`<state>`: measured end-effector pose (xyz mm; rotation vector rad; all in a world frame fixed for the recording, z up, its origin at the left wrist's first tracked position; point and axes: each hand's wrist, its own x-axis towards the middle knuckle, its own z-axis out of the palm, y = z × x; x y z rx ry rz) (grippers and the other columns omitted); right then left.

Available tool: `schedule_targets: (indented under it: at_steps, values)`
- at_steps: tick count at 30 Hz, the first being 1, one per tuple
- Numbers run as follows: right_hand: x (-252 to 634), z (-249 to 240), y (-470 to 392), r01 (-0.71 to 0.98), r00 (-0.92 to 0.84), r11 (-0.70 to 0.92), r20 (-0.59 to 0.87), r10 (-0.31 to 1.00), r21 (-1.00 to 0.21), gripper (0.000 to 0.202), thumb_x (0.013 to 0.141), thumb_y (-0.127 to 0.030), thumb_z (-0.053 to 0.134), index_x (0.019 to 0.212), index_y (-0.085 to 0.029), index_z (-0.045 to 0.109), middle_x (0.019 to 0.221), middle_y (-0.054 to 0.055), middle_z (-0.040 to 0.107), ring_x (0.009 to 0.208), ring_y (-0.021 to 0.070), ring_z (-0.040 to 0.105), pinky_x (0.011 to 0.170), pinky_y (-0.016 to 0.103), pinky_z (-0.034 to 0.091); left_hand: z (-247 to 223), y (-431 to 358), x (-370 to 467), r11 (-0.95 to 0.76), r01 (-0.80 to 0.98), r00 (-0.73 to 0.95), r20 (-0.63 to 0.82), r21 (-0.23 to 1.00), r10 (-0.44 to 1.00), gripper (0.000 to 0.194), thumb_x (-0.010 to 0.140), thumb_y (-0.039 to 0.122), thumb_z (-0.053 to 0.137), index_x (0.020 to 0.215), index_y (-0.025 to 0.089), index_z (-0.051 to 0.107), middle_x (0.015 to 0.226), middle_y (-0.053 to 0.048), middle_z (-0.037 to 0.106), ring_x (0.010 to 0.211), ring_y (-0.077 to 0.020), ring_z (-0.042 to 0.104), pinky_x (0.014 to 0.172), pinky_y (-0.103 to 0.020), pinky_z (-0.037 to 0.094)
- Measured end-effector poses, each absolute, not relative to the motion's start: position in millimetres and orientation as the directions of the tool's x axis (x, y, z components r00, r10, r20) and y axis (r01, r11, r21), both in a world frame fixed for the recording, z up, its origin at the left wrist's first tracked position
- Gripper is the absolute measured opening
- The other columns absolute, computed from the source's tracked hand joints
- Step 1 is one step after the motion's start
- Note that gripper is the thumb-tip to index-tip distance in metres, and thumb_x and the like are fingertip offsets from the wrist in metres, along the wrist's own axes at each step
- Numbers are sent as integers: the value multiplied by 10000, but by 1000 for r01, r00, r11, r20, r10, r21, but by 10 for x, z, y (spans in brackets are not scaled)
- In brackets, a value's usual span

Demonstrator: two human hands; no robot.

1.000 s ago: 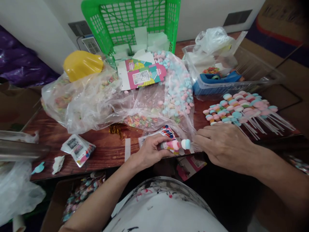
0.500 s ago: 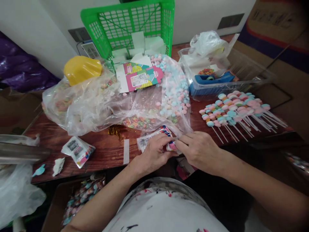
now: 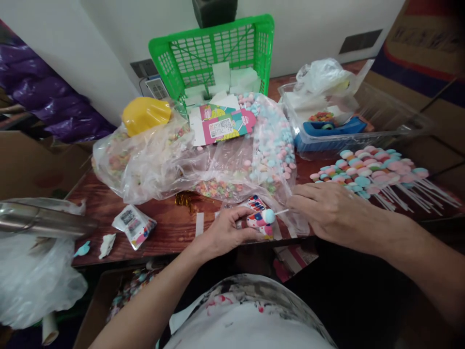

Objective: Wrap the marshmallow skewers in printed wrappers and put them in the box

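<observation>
My left hand [image 3: 230,228] is closed on a small printed plastic bag [image 3: 258,203] at the table's front edge. A marshmallow skewer [image 3: 268,216] with pink and pale blue pieces lies at the bag, its candy end toward my left fingers. Its white stick points right, into the curled fingertips of my right hand [image 3: 323,211], which pinch its end. How far the candy sits inside the bag I cannot tell. Beyond my right hand lies a pile of similar marshmallow skewers [image 3: 378,167], sticks toward me.
Clear bags of marshmallows [image 3: 271,150] and gummies [image 3: 145,169] cover the table's middle, with a printed box [image 3: 223,127] on top. Behind stands a green basket [image 3: 210,51]. A plastic tub [image 3: 319,143] is at right. Stacked printed bags [image 3: 134,225] and a metal flask [image 3: 43,220] are at left.
My right hand has moved away from the printed bag to the right, and a marshmallow skewer now shows between my hands. My left hand still grips the bag. The view has shifted somewhat.
</observation>
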<state>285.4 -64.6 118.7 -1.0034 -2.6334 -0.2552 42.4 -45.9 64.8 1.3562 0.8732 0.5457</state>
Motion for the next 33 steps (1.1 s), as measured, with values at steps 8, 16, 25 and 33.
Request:
schedule_targets:
  at_steps: [8, 16, 25, 33]
  values:
    - [2530, 967, -702, 627, -707, 759, 278, 650, -177, 279, 734, 52, 391, 823, -163, 544, 768, 54, 568, 662, 163, 494, 569, 279, 318, 554, -529, 612, -133, 166, 624, 0, 977, 782, 195, 736, 296, 732, 843, 133, 720, 744, 3, 596, 714, -120, 509, 677, -214, 408]
    - [2539, 678, -476, 642, -513, 659, 420, 749, -391, 126, 893, -205, 515, 788, -158, 566, 724, 27, 578, 668, 135, 522, 608, 252, 352, 465, -595, 496, 320, 27, 591, -273, 947, 759, 372, 788, 448, 667, 1005, 146, 691, 776, -25, 655, 563, -65, 503, 502, -167, 357]
    - [2206, 516, -531, 493, -169, 390, 354, 920, -778, 179, 908, -327, 494, 905, -203, 623, 701, 2, 576, 631, 134, 510, 588, 256, 386, 274, -574, 383, 323, -252, 277, -251, 912, 927, 324, 722, 425, 729, 874, 141, 697, 641, -3, 649, 522, -96, 573, 530, -207, 475]
    - [1636, 396, -640, 314, -59, 340, 339, 939, -887, 148, 856, -239, 584, 731, -185, 641, 778, 25, 614, 772, 159, 564, 733, 309, 451, 283, -581, 218, 212, -238, 308, -133, 948, 942, 434, 801, 472, 657, 1131, 192, 635, 872, -27, 672, 830, -129, 610, 765, -219, 476]
